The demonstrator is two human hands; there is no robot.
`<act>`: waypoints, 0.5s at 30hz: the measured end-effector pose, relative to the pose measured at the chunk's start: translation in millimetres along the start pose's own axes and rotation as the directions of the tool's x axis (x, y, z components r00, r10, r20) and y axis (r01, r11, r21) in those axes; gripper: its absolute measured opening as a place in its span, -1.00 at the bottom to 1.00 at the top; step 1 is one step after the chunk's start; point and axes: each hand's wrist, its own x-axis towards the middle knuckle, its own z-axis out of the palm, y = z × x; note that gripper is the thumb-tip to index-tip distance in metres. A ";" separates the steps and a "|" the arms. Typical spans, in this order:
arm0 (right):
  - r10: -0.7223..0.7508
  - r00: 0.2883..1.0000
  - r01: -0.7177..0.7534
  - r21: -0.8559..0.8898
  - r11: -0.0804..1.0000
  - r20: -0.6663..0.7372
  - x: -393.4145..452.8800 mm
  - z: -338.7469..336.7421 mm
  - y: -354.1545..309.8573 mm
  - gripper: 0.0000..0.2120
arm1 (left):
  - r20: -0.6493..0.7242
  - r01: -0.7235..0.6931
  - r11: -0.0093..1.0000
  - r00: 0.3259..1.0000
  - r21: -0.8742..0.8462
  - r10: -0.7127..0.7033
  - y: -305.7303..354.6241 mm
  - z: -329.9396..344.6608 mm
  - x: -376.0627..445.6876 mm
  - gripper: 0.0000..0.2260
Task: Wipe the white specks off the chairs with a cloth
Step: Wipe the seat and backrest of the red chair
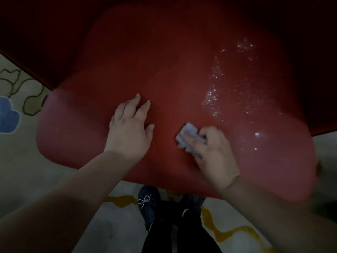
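Red chair seat [164, 73] filling most of the view, dim at twelve o'clock. Left hand [130, 127] flat on the seat near the centre, fingers straight and spread. Right hand [215, 154] at four o'clock from it, gripping a pale grey cloth [187, 136] pressed on the seat. White specks [215, 95] scattered at two o'clock from the cloth. Dark shoe [148, 201] with a beaded bow at six o'clock, on a pale rug [118, 225] with yellow lines.
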 end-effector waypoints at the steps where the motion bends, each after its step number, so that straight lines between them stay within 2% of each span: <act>1: -0.056 0.997 0.056 0.009 0.998 0.051 -2.9 -1.7 0.5 -0.50 | 0.006 -0.010 1.000 1.000 0.010 0.010 5.3 1.6 2.4 -0.46; 3: -0.124 0.987 0.126 -0.005 0.992 0.098 14.0 -8.4 13.3 -0.50 | 0.012 -0.029 0.999 1.000 0.025 0.029 13.1 4.4 7.2 -0.45; 5: -0.094 0.993 0.098 -0.062 0.993 0.065 42.1 -12.1 29.8 -0.51 | 0.012 -0.042 0.999 0.999 0.033 0.042 18.8 6.8 12.0 -0.45; 8: 0.127 0.991 -0.130 -0.072 0.989 -0.044 74.8 -15.3 46.6 -0.55 | -0.005 -0.049 0.998 0.999 0.032 0.049 22.8 10.1 20.4 -0.46; 10: 0.208 0.975 -0.212 -0.044 0.976 -0.080 64.9 -11.9 40.2 -0.54 | -0.023 -0.048 0.999 0.999 0.025 0.049 25.8 11.6 25.1 -0.46; 12: 0.125 0.990 -0.129 -0.044 0.991 -0.065 38.8 -8.8 31.2 -0.52 | -0.030 -0.046 0.999 0.998 0.025 0.047 29.1 11.5 28.8 -0.47; 15: -0.102 0.993 0.105 -0.051 0.993 0.058 35.2 -19.3 41.5 -0.52 | -0.030 -0.060 0.998 0.998 0.033 0.061 31.2 10.3 39.6 -0.47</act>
